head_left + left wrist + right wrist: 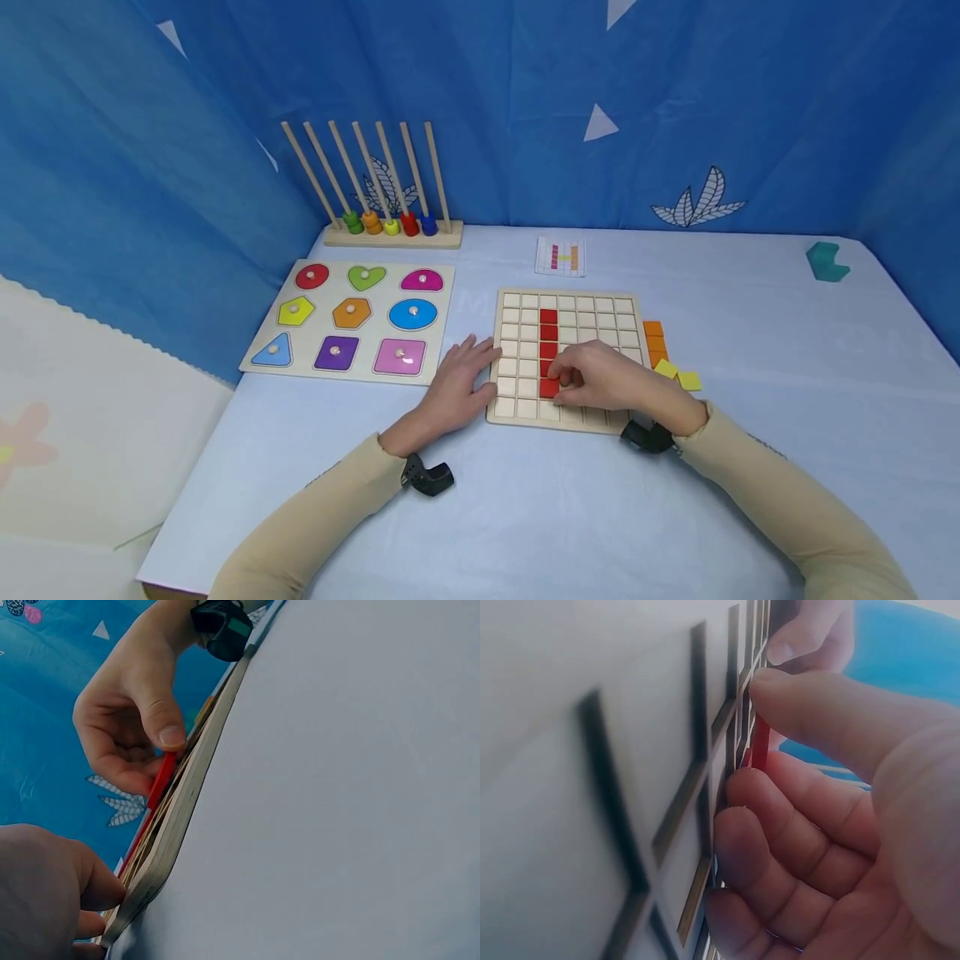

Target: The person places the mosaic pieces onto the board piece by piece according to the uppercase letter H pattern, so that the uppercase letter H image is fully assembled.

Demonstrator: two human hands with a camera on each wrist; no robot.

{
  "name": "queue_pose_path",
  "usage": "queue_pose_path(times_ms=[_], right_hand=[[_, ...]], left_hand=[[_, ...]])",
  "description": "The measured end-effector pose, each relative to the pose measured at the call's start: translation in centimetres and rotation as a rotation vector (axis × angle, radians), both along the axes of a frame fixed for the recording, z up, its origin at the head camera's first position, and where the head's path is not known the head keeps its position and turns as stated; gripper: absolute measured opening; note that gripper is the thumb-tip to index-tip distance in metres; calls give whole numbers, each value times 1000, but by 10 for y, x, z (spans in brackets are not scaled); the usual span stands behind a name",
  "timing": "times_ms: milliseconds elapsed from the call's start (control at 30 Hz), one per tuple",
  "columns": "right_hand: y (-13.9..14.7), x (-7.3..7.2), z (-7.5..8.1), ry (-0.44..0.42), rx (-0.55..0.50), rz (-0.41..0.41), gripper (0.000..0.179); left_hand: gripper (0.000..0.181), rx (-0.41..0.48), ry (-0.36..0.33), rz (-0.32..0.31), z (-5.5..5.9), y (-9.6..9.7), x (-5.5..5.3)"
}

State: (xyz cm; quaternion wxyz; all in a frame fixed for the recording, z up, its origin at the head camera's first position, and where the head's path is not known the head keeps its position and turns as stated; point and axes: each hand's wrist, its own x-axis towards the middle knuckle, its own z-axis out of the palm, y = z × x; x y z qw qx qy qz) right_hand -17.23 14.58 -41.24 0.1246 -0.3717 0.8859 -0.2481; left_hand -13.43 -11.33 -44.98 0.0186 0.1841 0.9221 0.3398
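Right fingers pinch red tile, left fingers spread, blue curtain behind white tabletop.

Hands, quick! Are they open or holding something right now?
Left hand: open, touching the board at its edge.
Right hand: closed, pinching a red tile.

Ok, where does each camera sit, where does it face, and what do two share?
Head: worn on the head, facing forward and down at the grid board; left grip, right grip and sleeves show.
Left wrist: worn there, looking low along the grid board's edge toward the blue curtain; left grip shows near, right grip beyond.
Right wrist: worn there, looking close along the grid board; right grip looms near, left grip beyond.
Both wrist views share the red tile pinched in the right grip.
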Motion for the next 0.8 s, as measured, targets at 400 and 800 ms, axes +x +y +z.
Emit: queue_pose_path(times_ms=[400, 800], right_hand=[[-1, 1, 0, -20, 11, -3, 19], [-1, 1, 2, -17, 17, -4, 17]], left_hand=[[54, -8, 0, 2, -2, -1, 2], [54, -10, 5, -1, -2, -1, 1]])
